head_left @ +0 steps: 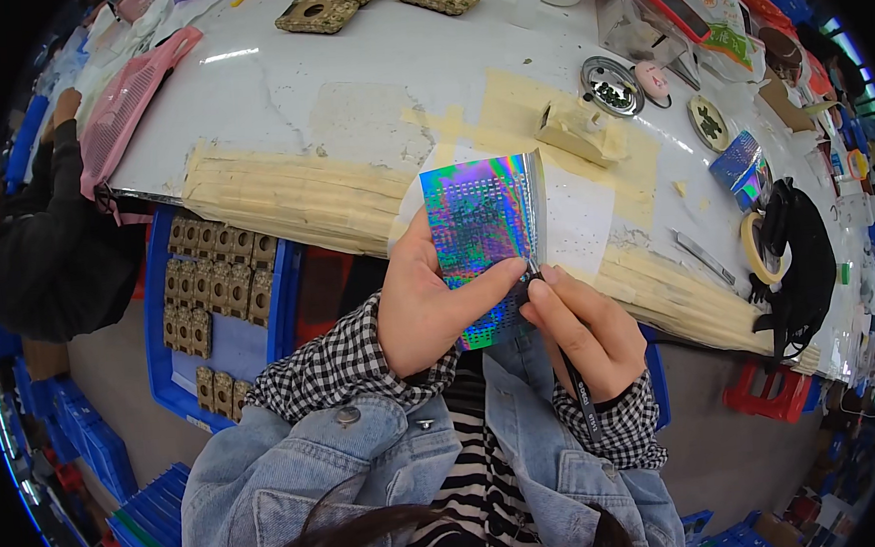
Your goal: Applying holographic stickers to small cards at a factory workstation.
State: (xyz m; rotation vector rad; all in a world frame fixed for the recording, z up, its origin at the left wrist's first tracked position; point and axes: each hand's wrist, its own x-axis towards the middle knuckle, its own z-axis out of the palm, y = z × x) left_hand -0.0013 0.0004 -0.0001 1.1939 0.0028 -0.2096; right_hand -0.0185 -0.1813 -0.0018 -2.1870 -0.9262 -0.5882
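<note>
My left hand (pixel 412 310) holds a shiny holographic sheet (pixel 479 211) by its left side, with the thumb lying across its face. Rows of small cut shapes cover the sheet, which is tilted above the table's near edge. Closed around slim black tweezers (pixel 577 390), my right hand (pixel 592 334) is at the sheet's right edge. The tweezers' tip meets the sheet beside my left thumb; whether a piece is caught in it is too small to tell.
Camouflage-patterned cases (pixel 317 15) lie at the far side, and more fill a blue crate (pixel 169 380) at lower left. To the right are a round dish (pixel 612 87) of small dark pieces, a tape-covered block (pixel 581 132), a silver tool (pixel 704 257) and a black pouch (pixel 798 271). Another person's sleeve (pixel 58 216) shows at left.
</note>
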